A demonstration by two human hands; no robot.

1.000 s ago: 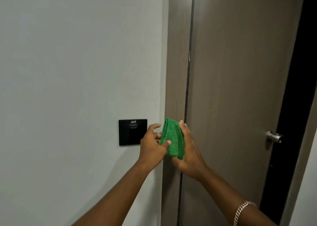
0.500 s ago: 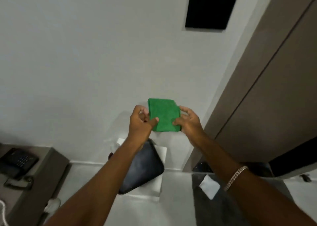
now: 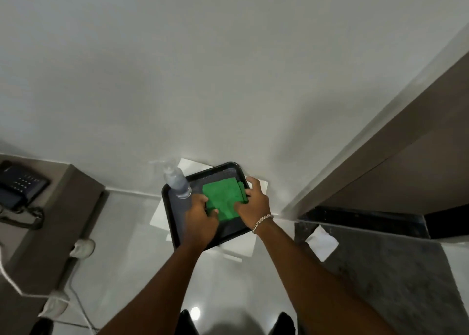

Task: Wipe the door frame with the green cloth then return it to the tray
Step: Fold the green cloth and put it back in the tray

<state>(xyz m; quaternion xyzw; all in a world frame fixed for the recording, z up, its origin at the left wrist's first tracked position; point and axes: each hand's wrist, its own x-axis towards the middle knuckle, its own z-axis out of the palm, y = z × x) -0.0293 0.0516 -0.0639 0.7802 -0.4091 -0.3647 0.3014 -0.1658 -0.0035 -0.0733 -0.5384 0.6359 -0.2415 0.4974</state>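
Fingers of both hands were closed on a folded green cloth (image 3: 223, 198), pinching it from either side as it lay inside a black tray (image 3: 175, 223). On the cloth's near-left edge, the left hand (image 3: 201, 219) had its fingers curled over the fabric. At the cloth's right edge, the right hand (image 3: 253, 203) held on with its thumb pressed on top, and a chain bracelet (image 3: 262, 221) circled that wrist. Whether the cloth rested fully on the tray floor or was lifted slightly could not be told.

Both forearms reached forward and down from the bottom of the view, over a glossy pale floor (image 3: 127, 258). A white sheet (image 3: 241, 245) lay flat on the floor beneath the tray, showing around its edges. In the tray's far-left corner stood a clear spray bottle (image 3: 177, 182), just beside the cloth but not touching it.

To the right lay a dark grey mat (image 3: 380, 284) with a small white paper (image 3: 321, 243) on its near-left corner. Left of the tray stood a brown cabinet (image 3: 50, 220) carrying a dark telephone (image 3: 20, 184).

Beyond the tray rose a plain white wall (image 3: 203, 68), and to the right of it the brown door frame (image 3: 396, 136), well apart from the cloth.
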